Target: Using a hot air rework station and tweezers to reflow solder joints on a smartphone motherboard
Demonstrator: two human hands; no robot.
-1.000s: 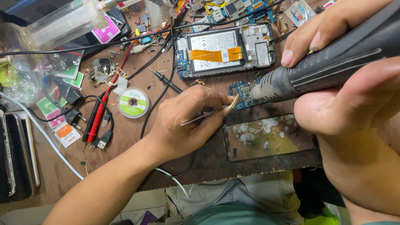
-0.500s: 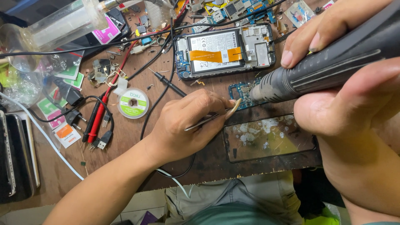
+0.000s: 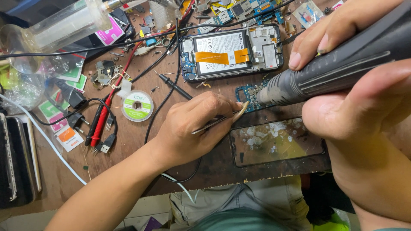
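Note:
My left hand (image 3: 192, 128) grips thin metal tweezers (image 3: 214, 123), their tips reaching toward a small blue circuit board (image 3: 249, 92) on the wooden bench. My right hand (image 3: 355, 85) holds a dark grey hot-air handpiece (image 3: 338, 68), with its metal nozzle pointed down at that same board. Just behind the board lies an opened phone (image 3: 231, 55) with its battery and an orange flex cable showing. A dark glass panel (image 3: 276, 141) with white smears lies in front of the board.
A solder-wick spool (image 3: 137, 105), red and black probe leads (image 3: 100, 124), black cables and loose parts crowd the bench's left half. A clear plastic bottle (image 3: 64, 25) lies at the back left. Dark phones (image 3: 17, 162) are stacked at the left edge.
My left hand has shifted slightly, bringing the tweezers closer to the blue board. The handpiece has stayed nearly still.

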